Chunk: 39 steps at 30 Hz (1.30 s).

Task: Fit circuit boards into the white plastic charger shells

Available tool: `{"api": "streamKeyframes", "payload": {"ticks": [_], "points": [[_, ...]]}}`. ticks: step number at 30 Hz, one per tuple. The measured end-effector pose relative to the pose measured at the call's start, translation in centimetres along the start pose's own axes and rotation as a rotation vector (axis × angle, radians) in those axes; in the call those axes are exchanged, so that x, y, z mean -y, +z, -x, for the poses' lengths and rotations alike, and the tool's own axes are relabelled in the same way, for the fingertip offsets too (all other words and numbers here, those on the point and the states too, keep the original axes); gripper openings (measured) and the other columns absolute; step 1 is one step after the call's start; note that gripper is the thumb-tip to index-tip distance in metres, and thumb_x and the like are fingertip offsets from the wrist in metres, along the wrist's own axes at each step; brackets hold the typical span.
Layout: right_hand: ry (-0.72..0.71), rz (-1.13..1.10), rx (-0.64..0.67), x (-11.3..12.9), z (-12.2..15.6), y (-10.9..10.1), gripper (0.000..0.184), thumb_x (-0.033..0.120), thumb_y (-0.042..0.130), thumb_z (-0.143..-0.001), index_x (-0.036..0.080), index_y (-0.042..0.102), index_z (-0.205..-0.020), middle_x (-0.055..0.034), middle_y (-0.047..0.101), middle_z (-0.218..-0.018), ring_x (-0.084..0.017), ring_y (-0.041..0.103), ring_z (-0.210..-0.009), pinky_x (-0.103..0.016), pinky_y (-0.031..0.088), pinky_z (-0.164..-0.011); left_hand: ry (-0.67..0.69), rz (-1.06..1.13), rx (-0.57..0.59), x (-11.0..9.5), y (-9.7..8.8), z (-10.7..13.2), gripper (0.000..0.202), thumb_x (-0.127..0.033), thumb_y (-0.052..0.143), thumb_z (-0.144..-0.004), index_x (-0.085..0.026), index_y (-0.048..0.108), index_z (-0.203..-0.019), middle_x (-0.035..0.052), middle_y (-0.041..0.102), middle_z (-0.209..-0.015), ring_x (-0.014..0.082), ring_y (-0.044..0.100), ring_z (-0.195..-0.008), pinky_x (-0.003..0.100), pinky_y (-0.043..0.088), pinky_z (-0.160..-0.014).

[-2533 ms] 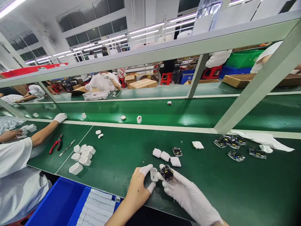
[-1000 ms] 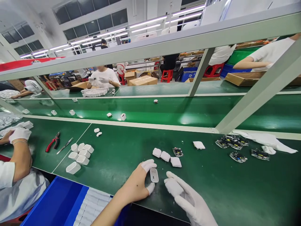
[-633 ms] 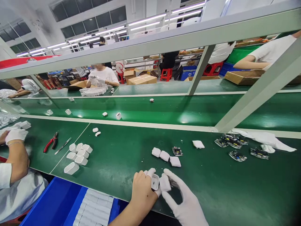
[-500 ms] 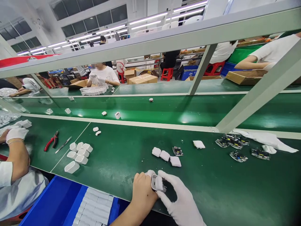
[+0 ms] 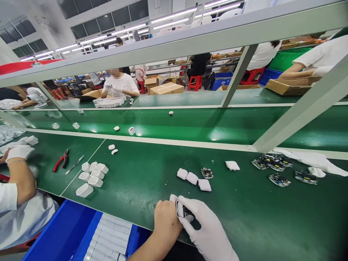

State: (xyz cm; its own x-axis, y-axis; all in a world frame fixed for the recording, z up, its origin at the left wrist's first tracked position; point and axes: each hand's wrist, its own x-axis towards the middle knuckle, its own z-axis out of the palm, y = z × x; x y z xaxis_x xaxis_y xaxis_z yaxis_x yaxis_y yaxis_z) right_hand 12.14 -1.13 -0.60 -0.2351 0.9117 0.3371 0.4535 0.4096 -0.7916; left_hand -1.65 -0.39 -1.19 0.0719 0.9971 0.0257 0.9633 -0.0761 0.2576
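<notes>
My left hand [image 5: 168, 220], its back bare and a white fingertip covering showing, is closed around a small white plastic housing [image 5: 179, 209] at the table's front edge. My right hand [image 5: 206, 226], in a white glove, pinches the same housing between thumb and fingers at its open side. Something dark and some clear material show between the right fingers; their exact form is hidden. Just beyond the hands lie three white caps [image 5: 192, 178] in a slanting row. A small circuit board [image 5: 207, 173] rests beside them, with another white cap [image 5: 232, 165] further right.
Several circuit boards [image 5: 272, 162] and a white glove [image 5: 312, 159] lie at the right. White housings [image 5: 95, 174], tweezers [image 5: 74, 165] and red pliers [image 5: 61, 160] are at the left. A conveyor belt [image 5: 195, 125] runs behind; a blue bin [image 5: 67, 224] stands below. A co-worker's gloved hand [image 5: 19, 152] is at far left.
My right fingers have closed in toward my left hand, and the white inner piece sits closer within the housing. Parts on the belt have shifted left. The view has moved slightly.
</notes>
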Motion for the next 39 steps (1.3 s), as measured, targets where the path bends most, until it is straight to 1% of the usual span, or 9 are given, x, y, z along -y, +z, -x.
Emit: {"api": "streamKeyframes", "payload": {"ticks": [6,12,16,19,22,26,30,35,39], "points": [[0.038,-0.024,0.045,0.1,-0.1,0.2,0.039,0.018,0.052,-0.089,0.028,0.054,-0.127,-0.0046,0.061,-0.116,-0.018,0.064,-0.085,-0.034,0.056,-0.080,-0.013,-0.008,0.022,-0.1,-0.2,-0.1,0.031,-0.049,0.066,-0.076,-0.019,0.057,-0.073,0.0071,0.070,-0.071,0.0248,0.066,-0.068,0.034,0.041,-0.064],[0.073,-0.006,0.011,-0.1,-0.1,0.3,0.041,0.016,0.056,-0.083,0.027,0.057,-0.123,-0.0042,0.062,-0.116,-0.022,0.062,-0.101,-0.038,0.053,-0.090,-0.015,-0.036,0.009,0.0,-0.1,-0.2,0.031,-0.049,0.064,-0.077,-0.019,0.057,-0.074,0.0067,0.069,-0.069,0.0248,0.066,-0.065,0.034,0.041,-0.062],[0.071,0.003,0.103,0.3,-0.7,-0.1,0.043,0.016,0.053,-0.083,0.028,0.058,-0.124,-0.0030,0.061,-0.122,-0.023,0.058,-0.111,-0.041,0.050,-0.098,-0.014,-0.042,0.006,0.0,0.0,-0.1,0.028,-0.045,0.065,-0.076,-0.019,0.056,-0.072,0.0065,0.069,-0.068,0.0244,0.066,-0.065,0.033,0.042,-0.063],[0.124,0.006,0.159,0.5,-0.9,-0.4,0.045,0.019,0.055,-0.083,0.028,0.057,-0.127,-0.0020,0.060,-0.126,-0.024,0.056,-0.117,-0.043,0.048,-0.101,-0.013,-0.031,0.013,-0.1,-0.1,-0.2,0.030,-0.047,0.066,-0.075,-0.019,0.057,-0.074,0.0068,0.070,-0.069,0.0246,0.066,-0.065,0.033,0.042,-0.063],[0.163,-0.018,0.132,0.5,-0.6,-0.5,0.042,0.022,0.055,-0.084,0.027,0.058,-0.125,-0.0021,0.060,-0.127,-0.023,0.056,-0.117,-0.041,0.048,-0.102,-0.019,0.008,0.021,-0.2,-0.4,-0.3,0.032,-0.049,0.065,-0.074,-0.019,0.057,-0.080,0.0063,0.070,-0.072,0.0249,0.066,-0.068,0.033,0.041,-0.065],[0.182,-0.066,0.092,0.3,-0.2,-0.1,0.040,0.021,0.053,-0.084,0.026,0.059,-0.124,-0.0032,0.061,-0.126,-0.022,0.058,-0.115,-0.039,0.049,-0.101,-0.024,0.116,0.069,0.1,-1.1,-0.1,0.031,-0.049,0.065,-0.074,-0.021,0.055,-0.081,0.0040,0.070,-0.075,0.0242,0.065,-0.070,0.032,0.041,-0.066],[0.188,-0.094,0.103,0.2,-0.4,0.1,0.045,0.017,0.052,-0.080,0.026,0.060,-0.123,-0.0027,0.062,-0.125,-0.022,0.058,-0.115,-0.041,0.047,-0.103,0.018,0.171,0.118,0.9,-1.6,0.2,0.027,-0.039,0.067,-0.072,-0.021,0.056,-0.088,0.0026,0.069,-0.078,0.0238,0.063,-0.072,0.031,0.041,-0.067],[0.237,-0.200,0.122,0.4,-0.8,-0.7,0.040,0.020,0.057,-0.079,0.025,0.062,-0.118,-0.0029,0.064,-0.121,-0.022,0.060,-0.111,-0.039,0.050,-0.101,0.003,0.137,0.152,1.2,-1.7,0.1,0.023,-0.032,0.068,-0.068,-0.020,0.057,-0.085,0.0019,0.066,-0.073,0.0231,0.061,-0.070,0.030,0.040,-0.067],[0.288,-0.310,0.092,0.1,-0.8,-1.6,0.038,0.027,0.062,-0.082,0.023,0.060,-0.120,-0.0058,0.063,-0.122,-0.023,0.062,-0.110,-0.037,0.051,-0.099,-0.012,0.156,0.182,1.0,-2.0,0.0,0.026,-0.037,0.069,-0.068,-0.021,0.058,-0.084,0.0011,0.067,-0.074,0.0235,0.061,-0.073,0.030,0.040,-0.067]]}}
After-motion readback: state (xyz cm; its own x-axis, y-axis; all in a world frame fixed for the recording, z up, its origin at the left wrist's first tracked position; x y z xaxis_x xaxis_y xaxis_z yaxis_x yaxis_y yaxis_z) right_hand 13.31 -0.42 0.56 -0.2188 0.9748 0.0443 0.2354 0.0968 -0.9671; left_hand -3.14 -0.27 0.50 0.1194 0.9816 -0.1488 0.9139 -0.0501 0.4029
